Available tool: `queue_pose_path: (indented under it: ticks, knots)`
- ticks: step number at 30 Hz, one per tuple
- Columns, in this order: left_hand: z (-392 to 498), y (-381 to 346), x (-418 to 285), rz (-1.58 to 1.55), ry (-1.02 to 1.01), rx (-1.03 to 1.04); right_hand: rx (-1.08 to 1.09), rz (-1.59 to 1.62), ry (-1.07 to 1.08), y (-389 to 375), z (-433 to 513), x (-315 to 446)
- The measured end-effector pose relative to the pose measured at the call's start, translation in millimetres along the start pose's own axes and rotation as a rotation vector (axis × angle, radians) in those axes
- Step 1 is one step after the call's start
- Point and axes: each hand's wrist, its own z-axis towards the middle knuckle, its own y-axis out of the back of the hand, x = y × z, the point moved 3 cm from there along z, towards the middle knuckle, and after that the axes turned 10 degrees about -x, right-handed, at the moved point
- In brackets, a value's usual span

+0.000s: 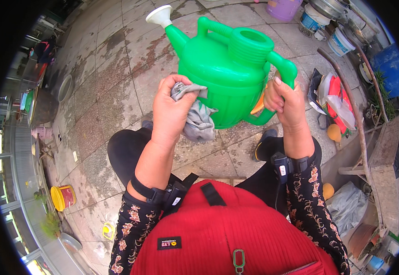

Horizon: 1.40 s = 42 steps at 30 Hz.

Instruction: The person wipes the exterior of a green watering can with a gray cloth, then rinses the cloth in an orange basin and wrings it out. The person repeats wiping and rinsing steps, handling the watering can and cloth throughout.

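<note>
A green plastic watering can (220,75) is held up before me, its spout pointing to the upper left and ending in a white sprinkler rose (159,15). My right hand (286,98) grips the can's side handle (286,67). In my left hand (174,110) a crumpled grey cloth (199,120) is pinched between thumb and fingers, close against the can's lower wall. Whether the cloth touches the wall there I cannot tell. The round filling opening (254,35) on top faces up. Part of an orange thing (259,103) shows behind the can.
Paving tiles (96,99) cover the ground. To the right stand a metal wheelbarrow (381,165), a red bag (338,99), buckets (340,41) and a blue barrel (391,70). A yellow bucket (62,197) sits at left. Another person (45,50) is far off at upper left.
</note>
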Motion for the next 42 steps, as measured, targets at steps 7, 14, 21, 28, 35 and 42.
queue_pose_path:
  ticks: [7, 14, 21, 28, 35, 42]
  knots:
    - [-1.2, 4.2, -3.0, -0.004, 0.065, 0.034, 0.028, 0.018, -0.009, -1.4, -1.3, 1.6]
    - [4.2, 9.7, -6.9, 0.150, 0.070, 0.082, 0.060, 0.000, 0.010, -6.8, -6.9, -0.4]
    - [3.3, 13.2, -11.0, 0.665, -0.505, 0.097, 0.007, -0.028, 0.004, -2.8, -3.3, 1.5]
    - [-5.1, 32.4, -6.4, 0.386, -0.085, 0.115, 0.094, 0.056, 0.113, 12.1, 0.3, 14.9]
    - [-12.9, 26.9, -16.4, 0.283, -0.141, 0.109, 0.090, 0.121, 0.092, 17.4, 3.7, 13.1]
    - [-13.3, 7.8, -34.0, 0.301, -0.296, 0.129, 0.103, 0.081, 0.047, 13.4, 0.4, 9.1]
